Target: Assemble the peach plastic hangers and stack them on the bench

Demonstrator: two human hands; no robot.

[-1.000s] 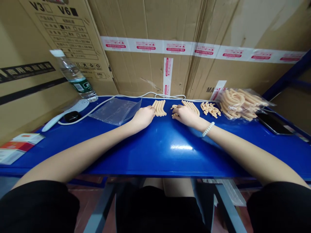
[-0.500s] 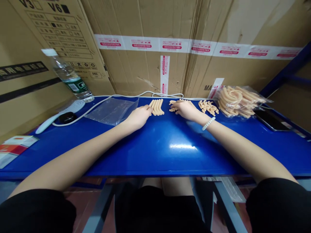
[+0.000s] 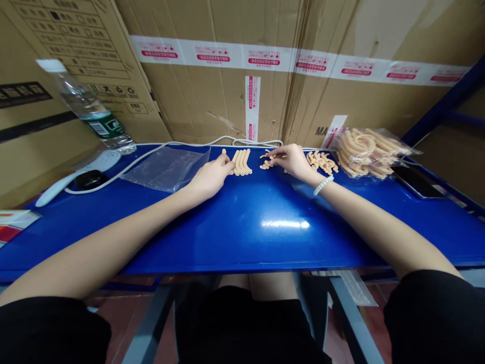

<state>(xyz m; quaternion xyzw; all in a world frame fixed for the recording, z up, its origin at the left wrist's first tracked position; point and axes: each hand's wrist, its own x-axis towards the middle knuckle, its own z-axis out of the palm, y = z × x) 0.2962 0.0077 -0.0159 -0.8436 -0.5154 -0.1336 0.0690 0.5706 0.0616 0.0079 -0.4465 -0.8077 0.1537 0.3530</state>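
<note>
My left hand [image 3: 211, 178] is closed around a beige curved strip [image 3: 224, 151], whose end pokes out above the fingers. Just to its right, similar curved strips [image 3: 242, 163] lie side by side in a neat row on the blue table [image 3: 242, 217]. My right hand [image 3: 294, 161], with a beaded bracelet at the wrist, pinches a small beige piece [image 3: 269, 155] at its fingertips. Below those fingertips lie a few small beige pieces [image 3: 265, 165]; the palm hides part of what is under it. A loose pile of small curved pieces [image 3: 322, 162] sits right of this hand.
Clear bags of beige strips [image 3: 369, 151] stand at the right, beside a dark phone [image 3: 419, 182]. At the left are a flat clear plastic bag [image 3: 164, 168], a water bottle [image 3: 89, 108], a pale-handled brush-like item [image 3: 81, 174] and a white cable [image 3: 142, 172]. Cardboard boxes [image 3: 212, 101] wall the back.
My left hand has drawn slightly left, with one strip now apart from the row. My right hand has lifted, its fingers pinched together. The whole view has shifted a little.
</note>
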